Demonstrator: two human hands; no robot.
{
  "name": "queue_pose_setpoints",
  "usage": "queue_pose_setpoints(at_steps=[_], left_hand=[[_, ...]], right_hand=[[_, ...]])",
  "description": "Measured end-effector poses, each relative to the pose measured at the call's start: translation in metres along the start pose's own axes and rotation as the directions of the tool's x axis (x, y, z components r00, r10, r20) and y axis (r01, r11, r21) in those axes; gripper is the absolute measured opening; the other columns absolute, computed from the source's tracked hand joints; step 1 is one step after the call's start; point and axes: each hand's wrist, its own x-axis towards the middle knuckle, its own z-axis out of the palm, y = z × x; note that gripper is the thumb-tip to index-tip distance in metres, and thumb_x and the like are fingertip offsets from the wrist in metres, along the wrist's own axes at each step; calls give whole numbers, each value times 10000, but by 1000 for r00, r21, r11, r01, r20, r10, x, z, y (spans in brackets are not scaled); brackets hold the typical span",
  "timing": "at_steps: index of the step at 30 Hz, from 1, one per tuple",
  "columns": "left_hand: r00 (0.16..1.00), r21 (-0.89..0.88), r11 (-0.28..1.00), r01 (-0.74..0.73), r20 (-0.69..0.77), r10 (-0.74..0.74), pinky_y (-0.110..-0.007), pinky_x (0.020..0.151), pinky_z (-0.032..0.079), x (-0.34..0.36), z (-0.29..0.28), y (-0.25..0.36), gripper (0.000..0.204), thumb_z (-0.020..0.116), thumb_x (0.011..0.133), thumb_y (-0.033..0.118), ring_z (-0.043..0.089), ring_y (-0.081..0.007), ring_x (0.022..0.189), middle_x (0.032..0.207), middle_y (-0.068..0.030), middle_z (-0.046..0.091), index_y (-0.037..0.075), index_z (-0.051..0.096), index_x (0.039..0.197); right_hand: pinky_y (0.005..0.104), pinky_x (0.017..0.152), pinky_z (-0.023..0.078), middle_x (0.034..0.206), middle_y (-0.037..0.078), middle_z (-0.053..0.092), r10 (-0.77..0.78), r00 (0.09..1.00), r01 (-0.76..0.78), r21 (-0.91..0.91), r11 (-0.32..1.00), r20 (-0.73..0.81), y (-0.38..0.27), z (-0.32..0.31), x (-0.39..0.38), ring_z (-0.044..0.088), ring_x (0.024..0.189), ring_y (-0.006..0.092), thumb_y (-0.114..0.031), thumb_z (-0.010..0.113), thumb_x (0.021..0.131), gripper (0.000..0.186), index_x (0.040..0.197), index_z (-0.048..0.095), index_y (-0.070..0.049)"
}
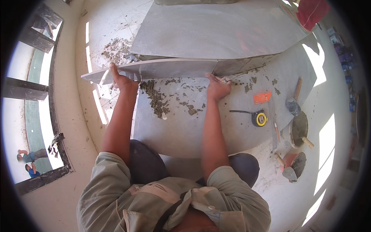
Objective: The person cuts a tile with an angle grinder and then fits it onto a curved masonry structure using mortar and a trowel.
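A long, narrow grey tile strip (166,69) stands on edge across the middle of the floor. My left hand (121,81) grips it near its left end, thumb up over the near face. My right hand (218,87) is closed at the lower edge, by the joint where the strip meets another grey piece (235,65) on the right. A thin dark line runs rightward from that hand; what it is I cannot make out. Crumbs of wet mortar (154,97) lie on the large grey slab (174,133) between my forearms.
Another large grey slab (216,31) lies beyond the strip. On the right are a yellow-and-black tape measure (259,118), an orange flat piece (262,98), a metal straightedge (273,131), a trowel (293,106) and two mortar buckets (292,133). Loose rubble (116,50) lies at the far left.
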Motion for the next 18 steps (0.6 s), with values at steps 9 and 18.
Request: queue_pose_setpoints(at_steps=[9, 18], left_hand=[[993, -23, 998, -50, -108, 47, -593, 957, 428, 16, -3, -4, 1093, 841, 707, 657, 447, -297, 1277, 1447, -98, 368, 230, 231, 1506], [981, 92, 977, -193, 7, 194, -629, 1012, 382, 33, -20, -31, 1377, 890, 700, 603, 327, -375, 1411, 1621, -115, 205, 358, -119, 1604]], right_hand=[[237, 686, 522, 723, 128, 732, -26, 1000, 26, 17, 1000, 2, 5, 0, 2, 657, 681, 131, 52, 932, 644, 588, 923, 425, -50], [263, 690, 531, 721, 125, 711, -24, 1000, 24, 61, 998, -3, 15, 4, 4, 649, 690, 139, 31, 960, 605, 609, 911, 439, -42]])
